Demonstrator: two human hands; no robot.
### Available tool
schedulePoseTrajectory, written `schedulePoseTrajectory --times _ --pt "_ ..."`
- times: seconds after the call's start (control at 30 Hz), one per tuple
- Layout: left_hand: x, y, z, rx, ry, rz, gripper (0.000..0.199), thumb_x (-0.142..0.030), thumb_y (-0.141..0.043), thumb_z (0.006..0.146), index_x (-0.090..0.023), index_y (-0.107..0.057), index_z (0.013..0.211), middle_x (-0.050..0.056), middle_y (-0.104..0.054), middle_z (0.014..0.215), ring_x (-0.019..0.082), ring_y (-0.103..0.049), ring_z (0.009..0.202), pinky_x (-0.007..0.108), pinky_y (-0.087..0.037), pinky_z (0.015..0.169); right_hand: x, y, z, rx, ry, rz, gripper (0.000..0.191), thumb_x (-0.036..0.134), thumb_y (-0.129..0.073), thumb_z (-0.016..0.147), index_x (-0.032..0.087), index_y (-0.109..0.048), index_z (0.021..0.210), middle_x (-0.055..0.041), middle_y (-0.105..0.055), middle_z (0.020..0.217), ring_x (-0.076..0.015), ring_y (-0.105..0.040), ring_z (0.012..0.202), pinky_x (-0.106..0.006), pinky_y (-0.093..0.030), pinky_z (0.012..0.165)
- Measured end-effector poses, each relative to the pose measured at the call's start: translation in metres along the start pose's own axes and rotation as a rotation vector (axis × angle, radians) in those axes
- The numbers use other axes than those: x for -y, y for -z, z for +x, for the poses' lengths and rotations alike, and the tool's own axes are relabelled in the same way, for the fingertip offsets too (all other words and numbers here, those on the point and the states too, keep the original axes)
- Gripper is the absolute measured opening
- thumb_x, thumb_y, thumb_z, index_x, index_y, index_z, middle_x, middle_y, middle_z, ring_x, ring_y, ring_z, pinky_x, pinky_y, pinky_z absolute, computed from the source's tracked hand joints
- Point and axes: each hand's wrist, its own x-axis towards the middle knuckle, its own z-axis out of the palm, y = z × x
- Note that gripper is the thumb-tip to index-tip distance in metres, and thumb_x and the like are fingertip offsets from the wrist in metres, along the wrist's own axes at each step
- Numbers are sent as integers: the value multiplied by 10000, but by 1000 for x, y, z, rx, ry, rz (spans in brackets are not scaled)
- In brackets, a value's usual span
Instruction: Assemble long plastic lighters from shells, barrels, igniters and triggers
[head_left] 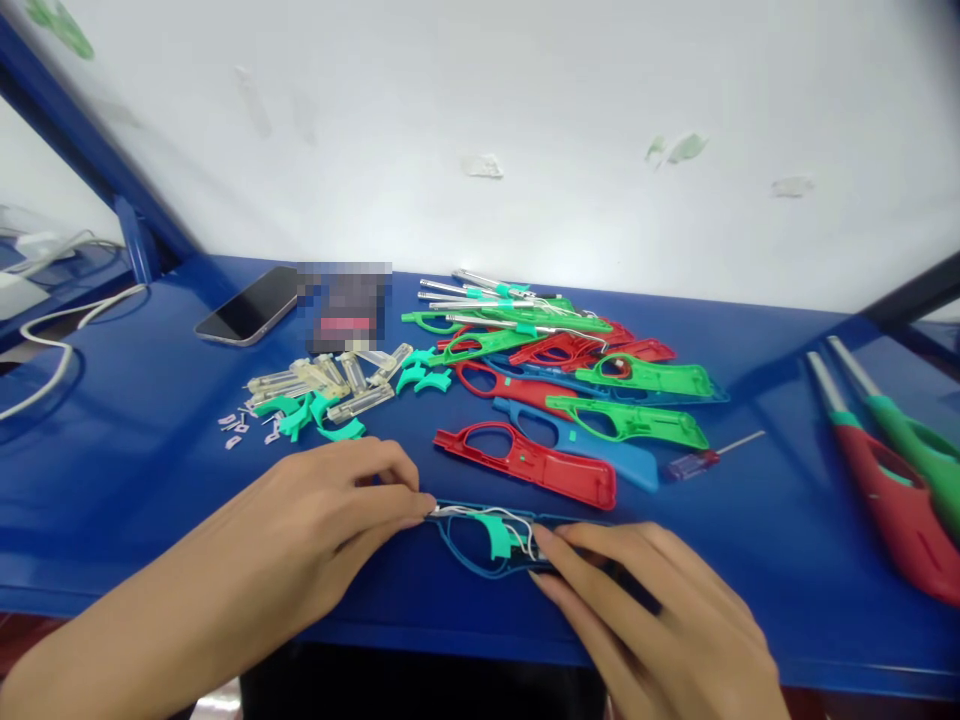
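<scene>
A blue lighter shell half [491, 572] lies near the table's front edge, its inside facing up. White wires and a teal trigger [495, 537] sit in it. My left hand [337, 510] pinches the shell's narrow left end, where the wires run under the fingertips. Over the wider right part, my right hand [645, 600] grips the shell with thumb and fingers, covering most of that end. Just behind the shell is a red shell half [529, 465], touched by neither hand.
Behind lie green shell halves [649, 377], metal rods [480, 305], teal triggers [296, 415] and clear fuel tanks [364, 400]. A phone [251, 305] is back left. A screwdriver [694, 463] and assembled lighters [892, 490] lie right. A white wall [525, 100] stands behind.
</scene>
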Motion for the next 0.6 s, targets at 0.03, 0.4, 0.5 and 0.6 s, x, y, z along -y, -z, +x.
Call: schedulePoseTrajectory --times 0.03,0.4,0.5,0.6 --pt "-1 0 0 -7 0 5 424 -57 -474 1060 -310 -806 1135 -2 -761 1110 142 -738 920 241 -558 840 1 0 2 -13 -22 8 335 286 -535 1139 318 -755 1390 9 -836 1193 -169 -794 939 -311 -629 795" --pt "-10 -1 9 -91 -81 116 488 16 -419 983 -257 -804 1107 30 -761 1031 176 -751 836 290 -592 754 14 8 26 -200 -134 86 290 299 -555 1147 275 -843 1160 22 -814 937 -122 -733 716 -293 -563 674" --pt "-10 -2 9 -69 -68 109 490 22 -415 984 -255 -805 1092 30 -751 990 179 -721 793 293 -586 724 15 8 29 -209 -134 90 304 313 -548 1151 276 -850 1137 28 -813 920 -117 -733 712 -286 -556 667" --pt "-8 -6 7 -46 -37 85 496 33 -415 978 -270 -791 1089 22 -728 986 180 -701 820 287 -562 731 16 7 29 -221 -150 85 308 331 -549 1152 281 -851 1130 30 -815 922 -115 -738 723 -280 -556 673"
